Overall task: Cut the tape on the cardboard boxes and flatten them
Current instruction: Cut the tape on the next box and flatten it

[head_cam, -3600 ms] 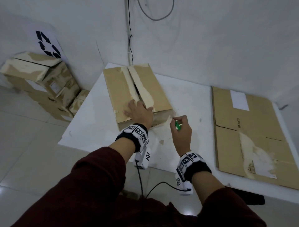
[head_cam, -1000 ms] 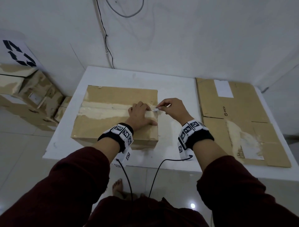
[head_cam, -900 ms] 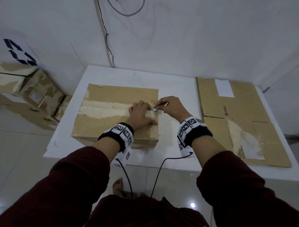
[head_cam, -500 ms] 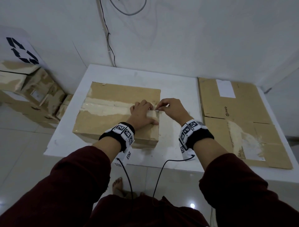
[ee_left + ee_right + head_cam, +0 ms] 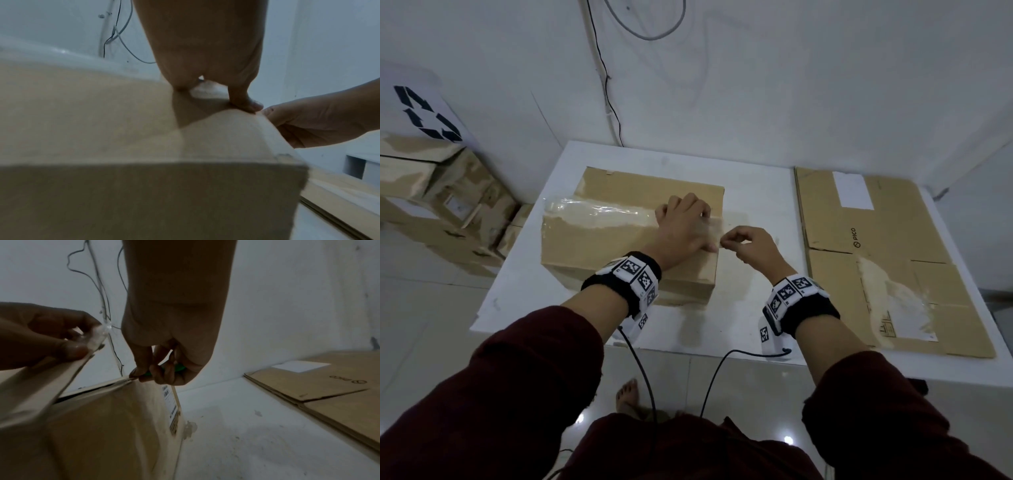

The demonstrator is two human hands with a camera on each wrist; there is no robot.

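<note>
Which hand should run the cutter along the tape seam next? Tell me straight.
Right. The right hand already grips the green cutter at the seam's end on the box. The left hand is busy pressing the top down.

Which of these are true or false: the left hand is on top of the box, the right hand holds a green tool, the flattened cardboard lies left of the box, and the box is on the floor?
1. The left hand rests on top of the box. True.
2. The right hand grips a green tool. True.
3. The flattened cardboard lies left of the box. False: it lies to its right.
4. The box sits on the floor. False: it sits on the white table.
</note>
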